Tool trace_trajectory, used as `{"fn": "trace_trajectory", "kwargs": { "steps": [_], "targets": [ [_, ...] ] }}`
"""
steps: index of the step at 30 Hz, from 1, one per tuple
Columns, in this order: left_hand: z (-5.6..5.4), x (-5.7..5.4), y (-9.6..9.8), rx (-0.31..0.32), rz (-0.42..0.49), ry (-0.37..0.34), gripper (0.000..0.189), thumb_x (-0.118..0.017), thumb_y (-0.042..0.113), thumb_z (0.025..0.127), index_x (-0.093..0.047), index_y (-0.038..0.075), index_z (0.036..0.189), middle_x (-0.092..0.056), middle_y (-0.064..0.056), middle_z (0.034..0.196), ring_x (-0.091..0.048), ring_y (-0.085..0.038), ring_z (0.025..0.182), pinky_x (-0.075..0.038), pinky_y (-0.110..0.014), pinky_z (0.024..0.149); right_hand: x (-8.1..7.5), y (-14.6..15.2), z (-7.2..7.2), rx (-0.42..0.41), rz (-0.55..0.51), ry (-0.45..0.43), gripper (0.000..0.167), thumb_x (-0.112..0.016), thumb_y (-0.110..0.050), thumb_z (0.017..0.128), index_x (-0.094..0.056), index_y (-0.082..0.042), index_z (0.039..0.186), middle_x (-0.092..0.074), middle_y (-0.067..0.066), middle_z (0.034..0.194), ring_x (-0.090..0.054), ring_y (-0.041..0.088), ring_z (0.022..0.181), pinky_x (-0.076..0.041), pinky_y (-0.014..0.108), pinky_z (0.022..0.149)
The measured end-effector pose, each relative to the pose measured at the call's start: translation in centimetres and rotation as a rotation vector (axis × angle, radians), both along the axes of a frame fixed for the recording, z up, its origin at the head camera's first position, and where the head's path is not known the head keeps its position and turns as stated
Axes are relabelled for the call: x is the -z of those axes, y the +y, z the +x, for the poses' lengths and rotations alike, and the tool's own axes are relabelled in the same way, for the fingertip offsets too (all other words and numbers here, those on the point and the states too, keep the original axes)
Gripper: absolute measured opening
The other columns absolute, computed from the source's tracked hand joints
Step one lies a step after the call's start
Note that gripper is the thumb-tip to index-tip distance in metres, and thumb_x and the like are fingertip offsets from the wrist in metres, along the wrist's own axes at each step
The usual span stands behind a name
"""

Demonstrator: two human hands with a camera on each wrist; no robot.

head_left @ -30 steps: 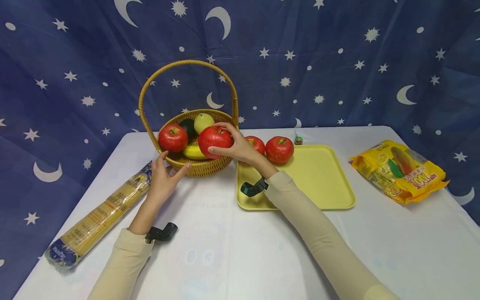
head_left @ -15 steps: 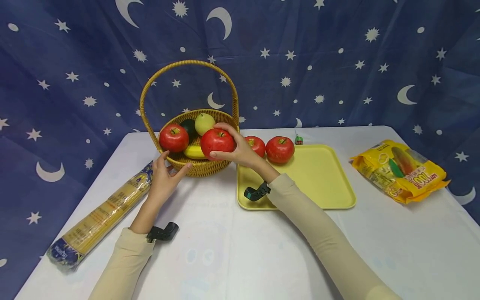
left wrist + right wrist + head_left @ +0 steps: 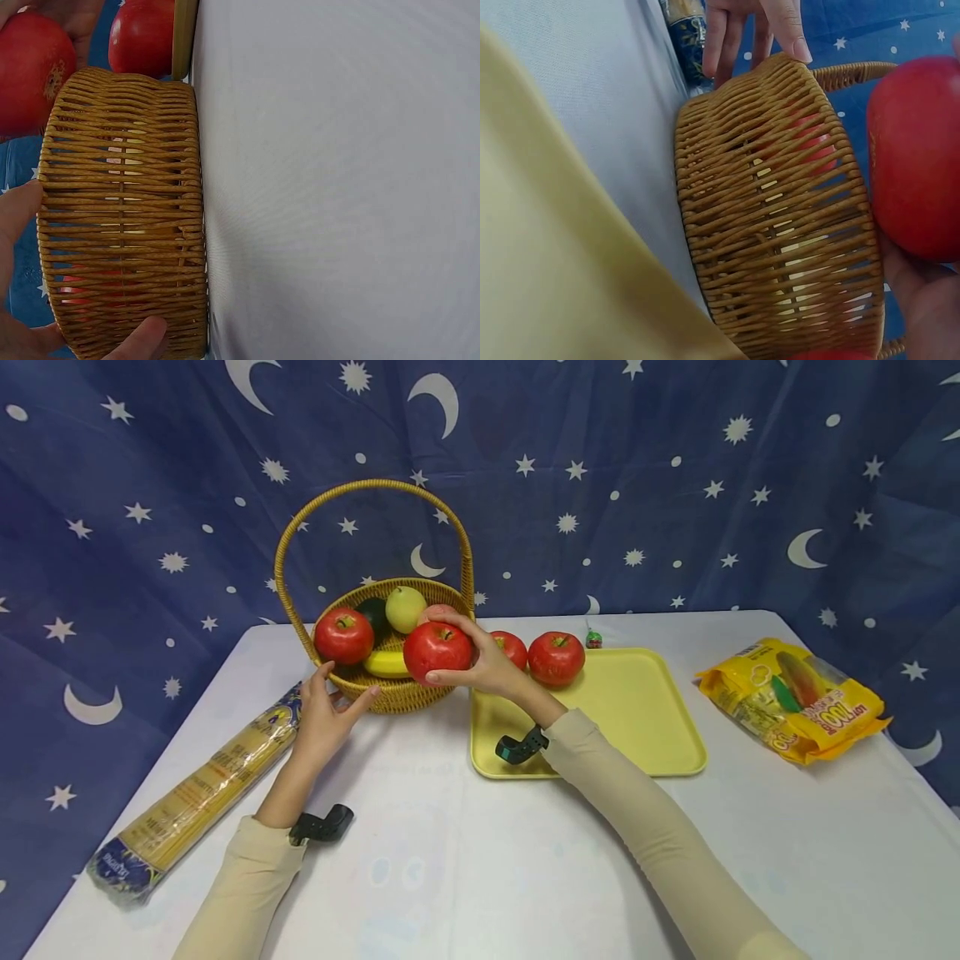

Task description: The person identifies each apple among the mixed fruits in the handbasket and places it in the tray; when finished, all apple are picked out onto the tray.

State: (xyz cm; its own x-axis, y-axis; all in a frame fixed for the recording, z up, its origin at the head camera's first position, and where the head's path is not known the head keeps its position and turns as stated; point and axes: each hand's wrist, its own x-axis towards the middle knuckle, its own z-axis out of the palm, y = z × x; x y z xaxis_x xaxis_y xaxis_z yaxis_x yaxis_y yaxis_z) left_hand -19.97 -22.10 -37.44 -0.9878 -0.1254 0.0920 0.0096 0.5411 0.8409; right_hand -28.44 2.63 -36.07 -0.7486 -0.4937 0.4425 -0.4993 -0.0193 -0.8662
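Note:
My right hand (image 3: 487, 664) grips a red apple (image 3: 437, 652) over the front right rim of the wicker basket (image 3: 408, 697). Right at the basket's front left side, my left hand (image 3: 324, 722) touches the weave, fingers spread. Its thumb (image 3: 19, 206) lies at the rim in the left wrist view, and a fingertip (image 3: 150, 334) rests on the wicker. Inside the basket sit another red apple (image 3: 344, 636), a dark green fruit (image 3: 373, 614), a green pear (image 3: 406, 608), a banana (image 3: 386, 664) and a pinkish round fruit (image 3: 437, 611), partly hidden by the right hand.
A yellow tray (image 3: 622, 718) bears two more red apples, one (image 3: 557, 658) in plain view and one (image 3: 510, 649) partly behind the right hand. A spaghetti packet (image 3: 202, 797) lies at left, a yellow bag (image 3: 795, 700) at right. Behind the tray is a small green-and-red lollipop (image 3: 593, 638).
The right hand has shifted slightly right and toward the front with its apple. A pinkish fruit in the basket now shows behind it. The left hand stays at the basket.

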Motion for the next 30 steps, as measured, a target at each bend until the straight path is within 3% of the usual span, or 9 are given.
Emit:
{"fn": "trace_trajectory", "kwargs": {
  "steps": [8, 16, 22, 30],
  "targets": [
    [0.0, -0.1, 0.0, -0.002, 0.003, -0.002, 0.091, -0.067, 0.036, 0.092, -0.011, 0.001, 0.154, -0.011, -0.03, 0.149, -0.042, -0.048, 0.13, -0.044, -0.048, 0.104, 0.0, 0.8, 0.5, 0.005, 0.055, -0.017, 0.08, -0.083, -0.016, 0.074, -0.044, -0.008, 0.144, -0.046, 0.011, 0.142, -0.048, 0.029, 0.124, -0.051, 0.044, 0.096],
    [0.0, -0.1, 0.0, -0.002, 0.002, 0.0, 0.091, -0.067, 0.037, 0.092, -0.011, 0.0, 0.153, -0.01, -0.03, 0.15, -0.041, -0.049, 0.13, -0.044, -0.048, 0.105, 0.0, 1.2, 0.6, -0.012, 0.04, 0.017, 0.077, -0.083, -0.012, 0.073, -0.045, -0.007, 0.14, -0.049, 0.012, 0.138, -0.05, 0.027, 0.122, -0.052, 0.042, 0.095],
    [0.0, -0.3, 0.0, 0.0, 0.007, -0.001, 0.092, -0.067, 0.037, 0.092, -0.01, 0.0, 0.154, -0.009, -0.03, 0.151, -0.04, -0.05, 0.131, -0.043, -0.048, 0.105, -0.2, 1.9, 0.8, -0.007, 0.085, 0.033, 0.076, -0.082, -0.008, 0.073, -0.046, -0.007, 0.14, -0.05, 0.014, 0.137, -0.05, 0.028, 0.122, -0.052, 0.043, 0.096],
    [0.1, -0.3, 0.0, 0.006, 0.006, -0.011, 0.092, -0.066, 0.039, 0.093, -0.009, 0.0, 0.154, -0.008, -0.029, 0.151, -0.04, -0.049, 0.131, -0.044, -0.048, 0.105, 0.0, 3.3, 1.0, -0.013, 0.124, 0.009, 0.074, -0.083, -0.017, 0.074, -0.048, -0.012, 0.138, -0.051, 0.009, 0.136, -0.05, 0.025, 0.121, -0.052, 0.043, 0.096]
  ]
}}
